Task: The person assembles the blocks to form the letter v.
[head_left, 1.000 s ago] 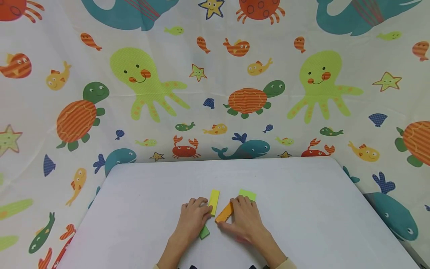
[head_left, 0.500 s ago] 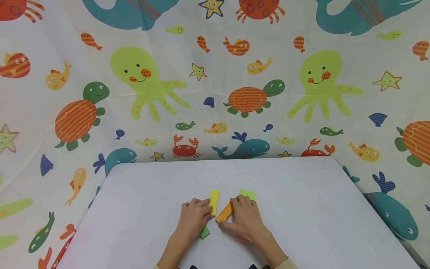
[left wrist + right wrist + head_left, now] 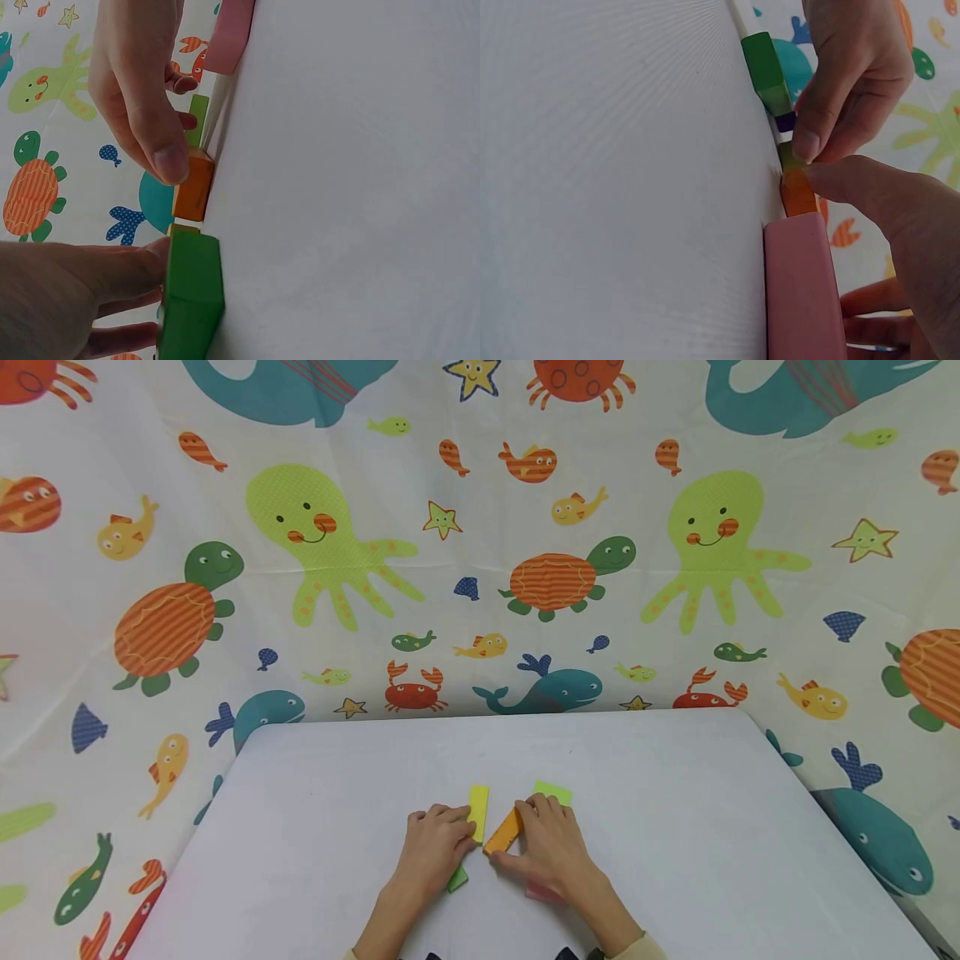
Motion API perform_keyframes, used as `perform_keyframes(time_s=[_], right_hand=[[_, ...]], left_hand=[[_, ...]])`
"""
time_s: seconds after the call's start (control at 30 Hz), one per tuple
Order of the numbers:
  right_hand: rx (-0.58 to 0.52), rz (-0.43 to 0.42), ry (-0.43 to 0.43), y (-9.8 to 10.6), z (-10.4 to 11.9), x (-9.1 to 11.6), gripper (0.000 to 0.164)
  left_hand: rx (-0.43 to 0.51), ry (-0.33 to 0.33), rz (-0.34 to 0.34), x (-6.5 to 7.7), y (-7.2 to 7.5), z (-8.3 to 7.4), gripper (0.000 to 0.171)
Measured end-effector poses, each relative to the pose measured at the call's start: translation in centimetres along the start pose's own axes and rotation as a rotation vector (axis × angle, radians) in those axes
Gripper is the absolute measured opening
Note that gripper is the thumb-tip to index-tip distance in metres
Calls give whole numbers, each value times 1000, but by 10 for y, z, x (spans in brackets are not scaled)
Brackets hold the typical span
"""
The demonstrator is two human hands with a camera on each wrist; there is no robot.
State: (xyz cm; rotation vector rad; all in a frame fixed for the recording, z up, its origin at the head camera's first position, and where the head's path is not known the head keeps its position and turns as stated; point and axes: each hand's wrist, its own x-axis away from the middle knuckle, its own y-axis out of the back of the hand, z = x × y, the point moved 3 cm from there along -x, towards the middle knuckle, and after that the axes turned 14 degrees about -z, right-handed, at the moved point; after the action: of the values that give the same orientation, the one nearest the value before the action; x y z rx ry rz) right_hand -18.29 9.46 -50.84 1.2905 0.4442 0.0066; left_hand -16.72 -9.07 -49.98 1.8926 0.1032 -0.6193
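Left of centre on the white table, my left hand (image 3: 435, 847) pinches the near end of a flat yellow block (image 3: 479, 812) between thumb and fingers. An orange block (image 3: 502, 833) lies slanted just to its right, gripped by my right hand (image 3: 551, 847) with the thumb at its near end. The near ends of these two blocks are close together. Under the left wrist, a green block (image 3: 457, 878) shows partly. A pink block (image 3: 543, 892) is mostly hidden below the right hand; the right wrist view shows its long side. Beyond the right fingers sits a light green block (image 3: 553, 792).
A small purple piece (image 3: 785, 121) shows beside the green block in the right wrist view. The white tabletop (image 3: 675, 827) stretches around the hands, and a cloth printed with sea animals (image 3: 555, 502) hangs behind it.
The yellow block has slid slightly towards me, and the orange block has shifted a little to the right. Both hands have moved slightly with them and keep their holds.
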Motion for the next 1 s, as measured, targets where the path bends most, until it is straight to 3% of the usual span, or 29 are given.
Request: perform_keyframes(time_s=[0.57,0.77,1.0], right_hand=[[-39,15,5,3,-2,-1,84],[-43,22,7,4,-3,-2,85],[-35,23,14,4,-4,-2,88]], left_hand=[[-25,-13,-49,1,1,-8,24],[-37,-24,-28,1,0,-8,36],[-45,-34,-5,1,-1,-7,36]])
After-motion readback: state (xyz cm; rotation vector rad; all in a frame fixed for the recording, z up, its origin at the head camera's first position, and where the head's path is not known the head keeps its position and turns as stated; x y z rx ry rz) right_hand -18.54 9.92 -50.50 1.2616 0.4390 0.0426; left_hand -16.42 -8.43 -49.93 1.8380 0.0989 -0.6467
